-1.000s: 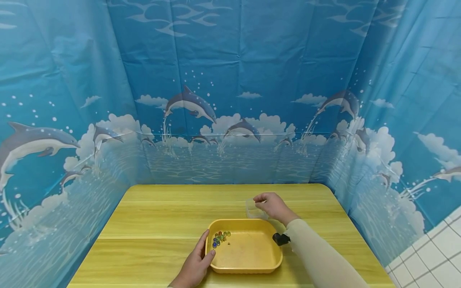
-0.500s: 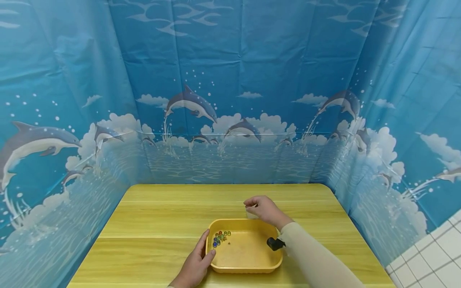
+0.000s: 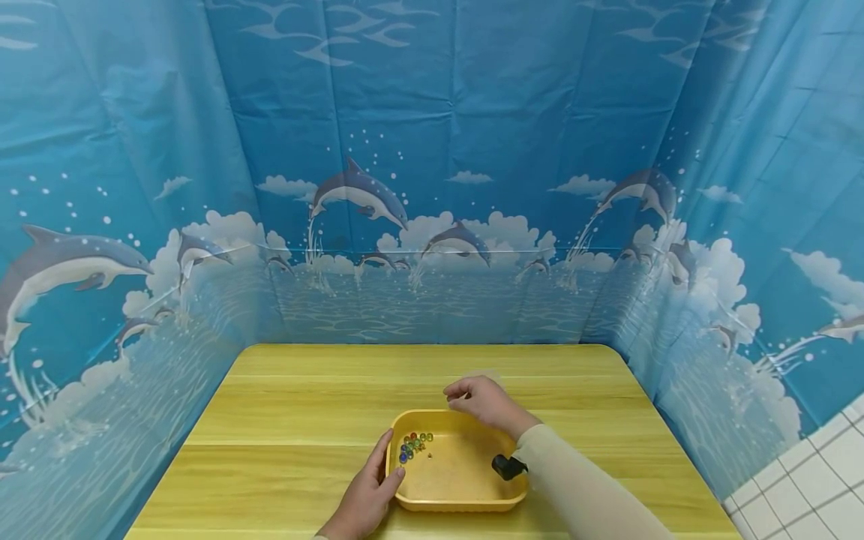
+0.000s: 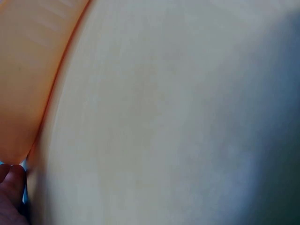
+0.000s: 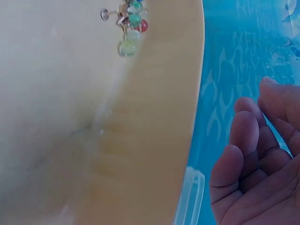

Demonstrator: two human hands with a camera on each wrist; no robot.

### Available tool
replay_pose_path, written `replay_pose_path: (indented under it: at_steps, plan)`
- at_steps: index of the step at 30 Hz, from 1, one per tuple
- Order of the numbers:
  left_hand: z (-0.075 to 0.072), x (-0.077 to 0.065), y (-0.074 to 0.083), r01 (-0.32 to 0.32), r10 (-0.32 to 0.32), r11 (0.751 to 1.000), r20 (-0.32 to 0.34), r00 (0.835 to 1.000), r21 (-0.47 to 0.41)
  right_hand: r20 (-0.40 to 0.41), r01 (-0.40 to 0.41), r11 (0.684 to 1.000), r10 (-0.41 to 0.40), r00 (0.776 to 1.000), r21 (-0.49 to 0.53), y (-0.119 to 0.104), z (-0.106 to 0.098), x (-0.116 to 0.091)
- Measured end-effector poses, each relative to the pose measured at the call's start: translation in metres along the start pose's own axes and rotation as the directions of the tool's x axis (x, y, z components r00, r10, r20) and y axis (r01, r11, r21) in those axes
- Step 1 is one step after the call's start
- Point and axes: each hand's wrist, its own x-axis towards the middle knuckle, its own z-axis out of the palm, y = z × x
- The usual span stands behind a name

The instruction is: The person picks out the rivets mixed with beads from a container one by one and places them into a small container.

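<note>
My left hand (image 3: 364, 499) grips the left side of a yellow plastic tray (image 3: 466, 505), its thumb over the rim. In the left wrist view a fingertip (image 4: 13, 185) touches the tray's outer wall (image 4: 37, 79). Several glass marbles (image 3: 414, 442) lie in the tray's far left part. Among them are small metal pieces, one with a round head (image 5: 104, 14) and a thin shank. My right hand (image 3: 487, 401) hovers over the tray's far rim, fingers loosely curled, nothing visible between them. Behind it a clear plastic container (image 5: 191, 197) is mostly hidden.
The tray stands on a yellow wood-grain table (image 3: 290, 420). Blue dolphin-print curtains (image 3: 432, 150) hang behind and beside the table. A black wrist camera (image 3: 508, 466) on the right forearm hangs over the tray's right side.
My right hand has moved left and nearer, from over the clear container to the tray's far rim. The left hand, tray and marbles stay in place.
</note>
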Motion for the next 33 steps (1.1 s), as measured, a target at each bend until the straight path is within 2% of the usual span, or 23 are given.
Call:
replay_pose_path:
  at_steps: [23,33]
  plan:
    - [0.0,0.0,0.001,-0.001,0.002,1.0,0.001,1.0,-0.023,0.074,0.048,0.999,-0.047,0.996,-0.021,-0.003,0.03,-0.001]
    - [0.0,0.0,0.0,-0.006,0.006,1.0,-0.006,1.0,-0.006,0.094,0.028,1.0,-0.028,0.995,0.001,-0.001,0.038,0.0]
